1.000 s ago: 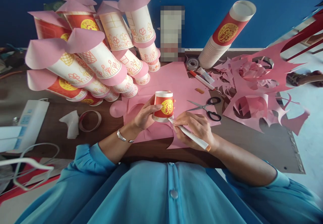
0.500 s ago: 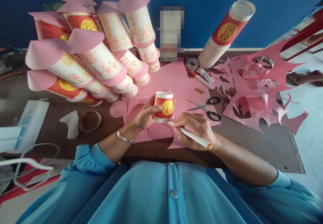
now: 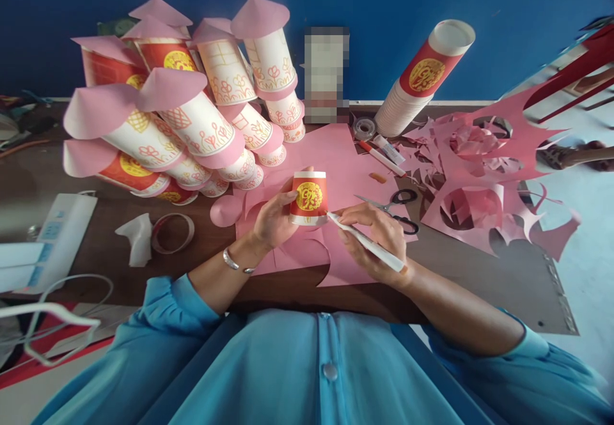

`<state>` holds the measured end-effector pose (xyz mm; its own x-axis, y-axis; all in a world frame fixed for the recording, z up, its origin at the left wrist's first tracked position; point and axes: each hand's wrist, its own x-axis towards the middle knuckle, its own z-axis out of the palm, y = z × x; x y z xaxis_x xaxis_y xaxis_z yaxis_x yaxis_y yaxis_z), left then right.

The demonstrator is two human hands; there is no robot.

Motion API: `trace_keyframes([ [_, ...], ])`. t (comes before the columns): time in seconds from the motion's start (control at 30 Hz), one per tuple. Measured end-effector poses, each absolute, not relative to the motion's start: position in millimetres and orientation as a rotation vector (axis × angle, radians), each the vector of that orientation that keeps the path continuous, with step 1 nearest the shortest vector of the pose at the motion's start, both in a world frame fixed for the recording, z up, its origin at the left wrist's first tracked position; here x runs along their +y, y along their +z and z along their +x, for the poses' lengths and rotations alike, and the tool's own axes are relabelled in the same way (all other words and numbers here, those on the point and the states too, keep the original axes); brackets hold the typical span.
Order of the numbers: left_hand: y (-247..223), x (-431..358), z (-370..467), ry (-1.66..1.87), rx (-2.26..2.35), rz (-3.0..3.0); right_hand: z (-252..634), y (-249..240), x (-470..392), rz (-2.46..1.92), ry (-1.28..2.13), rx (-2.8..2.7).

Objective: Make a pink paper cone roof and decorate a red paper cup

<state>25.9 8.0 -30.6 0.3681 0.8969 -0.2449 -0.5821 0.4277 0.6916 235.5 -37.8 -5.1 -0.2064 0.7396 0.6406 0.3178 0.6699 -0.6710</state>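
Note:
A red and white paper cup (image 3: 309, 198) with a yellow round emblem is held in my left hand (image 3: 274, 220), thumb and fingers around its left side. My right hand (image 3: 377, 239) grips a white marker (image 3: 371, 246), its tip close to the cup's lower right edge; whether it touches is hard to tell. Small orange marks show on the cup's white lower rim. Beneath both hands lies pink paper (image 3: 307, 255) with cut curves. Scissors (image 3: 391, 208) rest partly open beside my right hand.
Cup towers with pink cone roofs (image 3: 182, 112) fill the back left. Behind stands a tall cup stack (image 3: 407, 99), near a tape roll (image 3: 364, 128) and an orange-and-white marker (image 3: 384, 158). Pink scraps (image 3: 480, 156) cover the right. A larger tape ring (image 3: 173, 233) sits left.
The cup has turned in my left hand, its emblem now further left. My right hand and the marker tip have moved slightly up and right. The camera view has tilted up a little.

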Motion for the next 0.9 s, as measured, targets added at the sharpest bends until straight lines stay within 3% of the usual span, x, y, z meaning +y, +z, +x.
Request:
trace_keyframes([
  [0.9,-29,4,27,0.943,0.642,0.587,230,-3,-43,-0.704,0.267,-1.978],
])
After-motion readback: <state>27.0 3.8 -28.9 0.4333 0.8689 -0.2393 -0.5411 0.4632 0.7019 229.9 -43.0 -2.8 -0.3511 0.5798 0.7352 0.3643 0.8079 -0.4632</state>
